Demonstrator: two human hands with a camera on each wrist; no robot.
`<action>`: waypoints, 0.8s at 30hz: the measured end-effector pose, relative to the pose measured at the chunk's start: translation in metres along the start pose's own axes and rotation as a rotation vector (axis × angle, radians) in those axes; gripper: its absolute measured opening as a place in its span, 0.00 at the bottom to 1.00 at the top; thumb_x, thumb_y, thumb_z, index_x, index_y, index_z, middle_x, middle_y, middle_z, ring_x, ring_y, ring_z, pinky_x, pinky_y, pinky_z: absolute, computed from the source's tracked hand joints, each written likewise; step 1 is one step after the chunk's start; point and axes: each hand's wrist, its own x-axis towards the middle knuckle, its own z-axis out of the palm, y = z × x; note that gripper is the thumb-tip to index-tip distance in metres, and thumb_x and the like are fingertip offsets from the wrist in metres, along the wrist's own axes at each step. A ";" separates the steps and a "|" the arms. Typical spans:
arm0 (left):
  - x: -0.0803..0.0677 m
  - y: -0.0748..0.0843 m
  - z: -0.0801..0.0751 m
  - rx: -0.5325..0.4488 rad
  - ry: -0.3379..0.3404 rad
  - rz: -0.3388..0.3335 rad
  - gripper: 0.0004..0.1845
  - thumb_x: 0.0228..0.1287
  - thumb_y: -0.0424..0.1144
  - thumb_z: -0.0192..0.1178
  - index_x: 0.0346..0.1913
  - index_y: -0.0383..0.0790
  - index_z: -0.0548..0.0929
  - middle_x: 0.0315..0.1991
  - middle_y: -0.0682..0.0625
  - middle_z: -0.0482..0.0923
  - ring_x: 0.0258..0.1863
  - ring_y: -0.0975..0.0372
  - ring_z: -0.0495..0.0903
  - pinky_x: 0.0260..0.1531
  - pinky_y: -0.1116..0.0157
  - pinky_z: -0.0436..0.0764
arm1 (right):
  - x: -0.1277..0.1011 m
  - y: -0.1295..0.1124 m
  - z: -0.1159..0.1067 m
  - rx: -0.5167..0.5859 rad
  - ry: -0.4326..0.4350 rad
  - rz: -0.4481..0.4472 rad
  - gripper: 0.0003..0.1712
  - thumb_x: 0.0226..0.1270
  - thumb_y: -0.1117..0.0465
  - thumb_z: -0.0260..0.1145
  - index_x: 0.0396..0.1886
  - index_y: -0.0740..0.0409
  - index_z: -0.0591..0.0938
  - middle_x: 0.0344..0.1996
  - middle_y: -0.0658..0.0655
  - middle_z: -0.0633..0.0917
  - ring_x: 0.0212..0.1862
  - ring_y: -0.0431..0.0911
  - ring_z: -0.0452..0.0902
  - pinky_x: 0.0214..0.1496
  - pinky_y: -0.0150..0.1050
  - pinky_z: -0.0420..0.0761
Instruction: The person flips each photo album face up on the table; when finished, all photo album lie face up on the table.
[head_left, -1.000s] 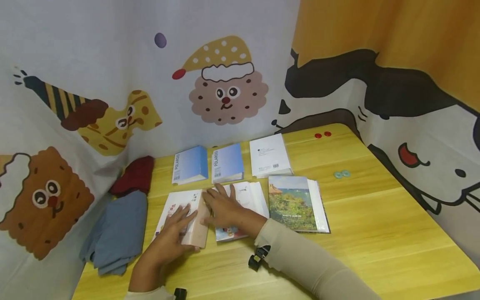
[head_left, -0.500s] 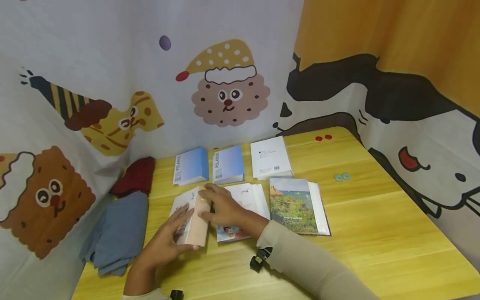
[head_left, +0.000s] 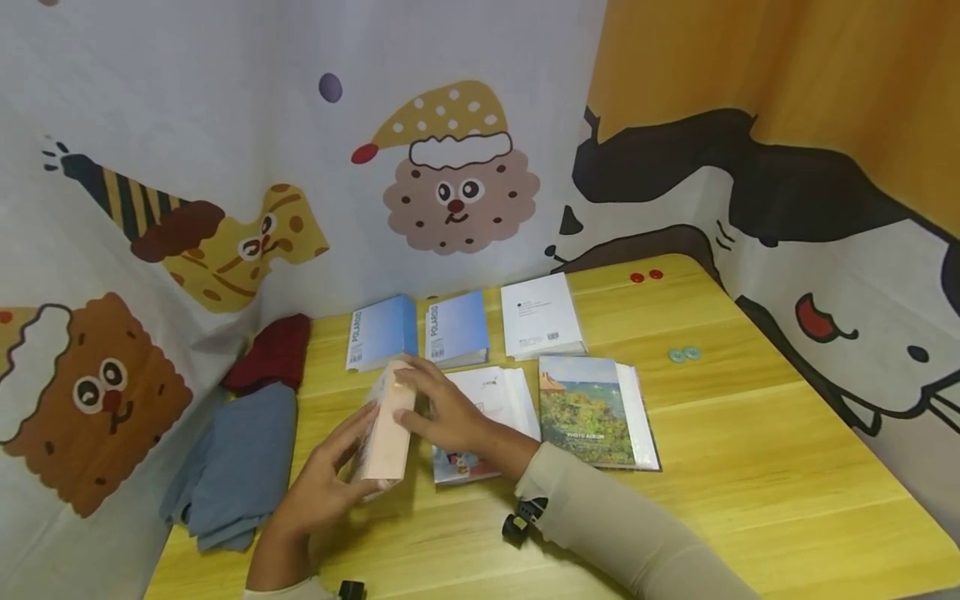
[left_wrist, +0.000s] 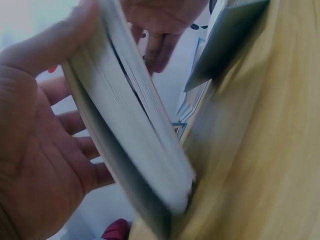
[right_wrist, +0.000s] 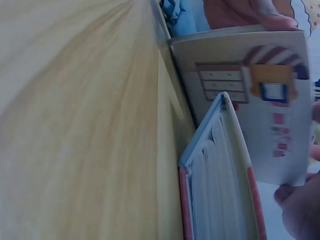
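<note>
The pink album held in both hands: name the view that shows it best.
Head view: the pink album stands on edge, held by the left hand and right hand. Left wrist shows only its blurred page edges; right wrist its printed cover.

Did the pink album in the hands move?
Yes. The pink album lay flat on the table before; now both hands have tipped it up on edge, its top nearer the blue Polaroid album.

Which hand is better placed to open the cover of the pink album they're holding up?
Probably the right hand: its fingers rest on the upper edge of the pink album, which stands on edge. The left hand cups it from behind and below, supporting it.
</note>
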 end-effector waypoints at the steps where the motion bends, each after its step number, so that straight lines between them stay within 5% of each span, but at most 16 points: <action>1: 0.000 0.000 0.000 -0.031 0.004 0.002 0.55 0.62 0.31 0.80 0.88 0.42 0.61 0.87 0.31 0.56 0.82 0.78 0.54 0.69 0.33 0.76 | -0.001 -0.001 0.000 0.019 0.000 -0.011 0.39 0.84 0.48 0.63 0.86 0.56 0.66 0.91 0.58 0.50 0.90 0.59 0.52 0.87 0.65 0.63; 4: 0.002 0.001 -0.001 -0.100 0.009 0.033 0.55 0.63 0.25 0.77 0.88 0.41 0.58 0.87 0.31 0.55 0.82 0.81 0.55 0.66 0.31 0.77 | -0.002 -0.002 0.000 0.081 -0.013 -0.049 0.42 0.85 0.43 0.60 0.89 0.54 0.60 0.92 0.53 0.41 0.91 0.58 0.44 0.87 0.68 0.59; 11: 0.003 0.005 -0.001 -0.244 -0.022 0.066 0.54 0.67 0.18 0.69 0.89 0.36 0.50 0.88 0.30 0.49 0.81 0.76 0.64 0.64 0.67 0.83 | -0.002 0.000 0.001 0.173 -0.059 -0.154 0.62 0.76 0.23 0.55 0.93 0.52 0.44 0.90 0.54 0.24 0.92 0.59 0.32 0.87 0.61 0.64; 24: 0.002 0.000 0.000 -0.261 -0.015 0.167 0.50 0.72 0.17 0.62 0.89 0.32 0.46 0.86 0.21 0.46 0.81 0.74 0.65 0.66 0.73 0.80 | -0.003 -0.003 0.001 0.145 -0.113 -0.109 0.72 0.64 0.15 0.53 0.92 0.45 0.33 0.89 0.52 0.23 0.91 0.55 0.26 0.87 0.55 0.64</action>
